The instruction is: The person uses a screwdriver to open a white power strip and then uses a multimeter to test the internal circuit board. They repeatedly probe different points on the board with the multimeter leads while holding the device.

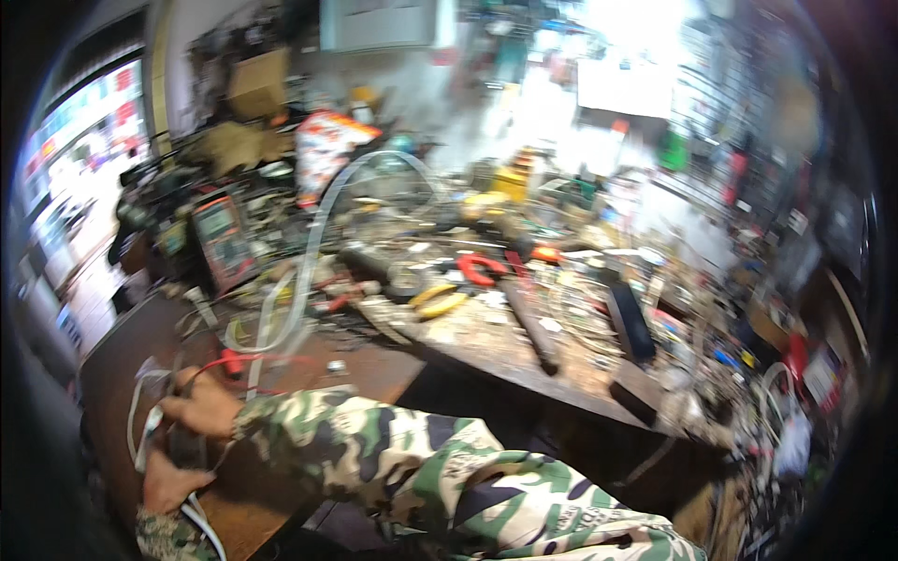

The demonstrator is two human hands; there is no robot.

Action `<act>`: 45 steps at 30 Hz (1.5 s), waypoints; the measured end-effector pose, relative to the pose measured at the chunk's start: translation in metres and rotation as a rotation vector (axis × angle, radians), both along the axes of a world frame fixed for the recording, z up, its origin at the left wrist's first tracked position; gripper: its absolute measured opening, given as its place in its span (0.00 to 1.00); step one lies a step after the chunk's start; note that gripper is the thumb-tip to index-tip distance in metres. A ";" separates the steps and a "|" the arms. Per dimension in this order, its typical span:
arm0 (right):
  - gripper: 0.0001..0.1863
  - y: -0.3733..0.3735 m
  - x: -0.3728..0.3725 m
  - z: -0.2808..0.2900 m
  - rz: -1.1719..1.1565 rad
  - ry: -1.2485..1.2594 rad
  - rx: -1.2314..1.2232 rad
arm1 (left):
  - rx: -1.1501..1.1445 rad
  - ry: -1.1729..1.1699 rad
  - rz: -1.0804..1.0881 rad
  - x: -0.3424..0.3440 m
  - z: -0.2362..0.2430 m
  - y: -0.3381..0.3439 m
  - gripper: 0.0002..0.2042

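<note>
At the lower left, my right hand (201, 404) has its fingers closed on a small white piece (150, 421) at the end of a white cable. My left hand (171, 484), just below it, is closed around the white cable (201, 524), which runs down out of it. Both camouflage sleeves show. Beside my right hand lie a red-handled item (231, 363), a thin red wire and a length of white cable on the dark wooden worktop (374, 369). The picture is blurred, so finer detail is unclear.
A multimeter (223, 238), red pliers (482, 269), yellow-handled pliers (438, 301), a long dark tool (528, 327) and heaped wires and parts crowd the bench behind. A cardboard box (257, 82) sits at the back; a doorway (89, 187) opens at the left; more clutter lines the right.
</note>
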State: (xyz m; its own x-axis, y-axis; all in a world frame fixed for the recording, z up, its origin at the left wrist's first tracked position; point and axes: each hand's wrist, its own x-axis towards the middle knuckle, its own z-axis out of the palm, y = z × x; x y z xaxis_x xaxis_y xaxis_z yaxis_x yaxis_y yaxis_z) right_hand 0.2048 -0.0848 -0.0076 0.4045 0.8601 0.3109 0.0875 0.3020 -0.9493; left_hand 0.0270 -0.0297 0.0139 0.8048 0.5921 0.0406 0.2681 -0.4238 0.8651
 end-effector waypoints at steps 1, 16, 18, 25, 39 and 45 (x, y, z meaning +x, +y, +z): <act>0.15 -0.004 -0.010 -0.001 -0.140 -0.036 0.089 | 0.012 0.007 -0.031 -0.002 -0.002 0.003 0.50; 0.20 -0.116 0.039 -0.075 -0.165 0.183 0.168 | 0.039 -0.046 -0.163 0.014 -0.055 0.080 0.39; 0.18 -0.117 0.045 -0.082 -0.264 0.069 0.145 | 0.062 0.064 -0.134 0.023 -0.043 0.066 0.40; 0.17 -0.112 0.031 -0.074 -0.288 0.061 0.111 | 0.236 0.074 -0.085 0.002 -0.022 0.057 0.34; 0.16 -0.121 0.035 -0.071 -0.227 -0.006 0.034 | 0.264 0.105 0.004 -0.011 -0.052 0.073 0.33; 0.17 -0.112 0.047 -0.087 -0.370 -0.178 0.102 | 0.259 0.174 -0.039 0.000 -0.040 0.071 0.33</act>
